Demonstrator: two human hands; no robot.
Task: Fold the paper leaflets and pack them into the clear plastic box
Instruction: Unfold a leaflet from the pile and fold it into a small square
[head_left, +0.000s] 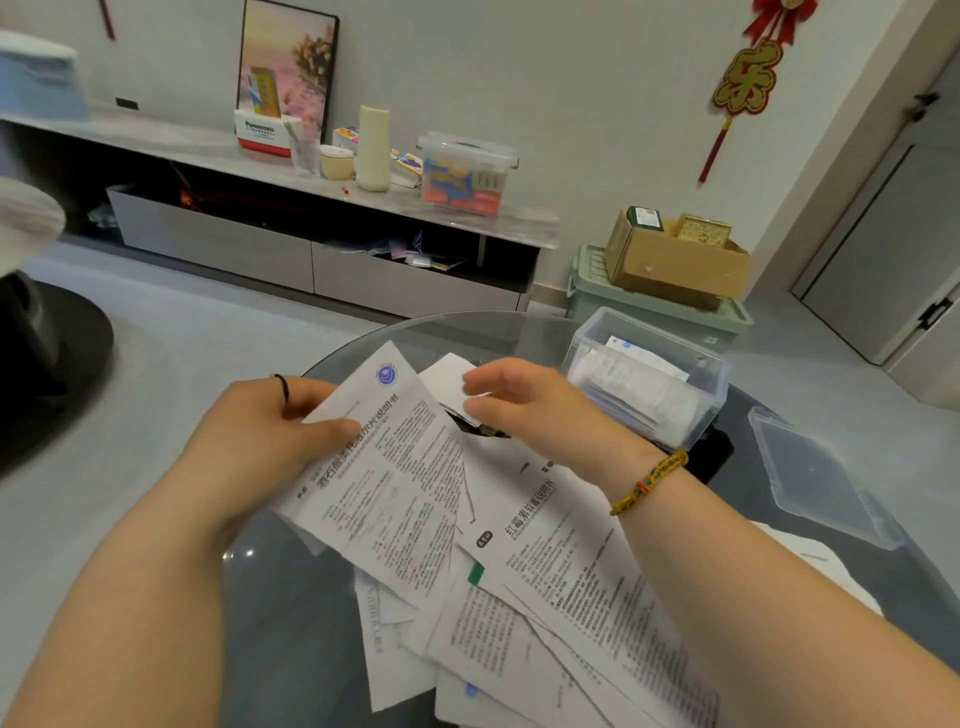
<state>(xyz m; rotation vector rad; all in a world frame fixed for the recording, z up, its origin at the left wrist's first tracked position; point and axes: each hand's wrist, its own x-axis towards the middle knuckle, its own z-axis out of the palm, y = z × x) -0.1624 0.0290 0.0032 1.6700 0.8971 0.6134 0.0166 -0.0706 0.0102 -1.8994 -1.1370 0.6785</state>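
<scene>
Hands: left hand (270, 423) gripped a printed leaflet (395, 467) by its edge; right hand (524, 405) pinched a white paper corner (449, 382) beside it. Loose leaflets (550, 613) lay piled on the desk (519, 332); clear plastic box (649, 382), part-filled, stood nearby.

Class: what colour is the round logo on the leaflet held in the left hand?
Blue: the round logo on the white leaflet, clearest in the head view.

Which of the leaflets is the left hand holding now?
The leaflet with the round blue logo, gripped at its left edge by the left hand; the pile below lies loose on the glass table.
</scene>
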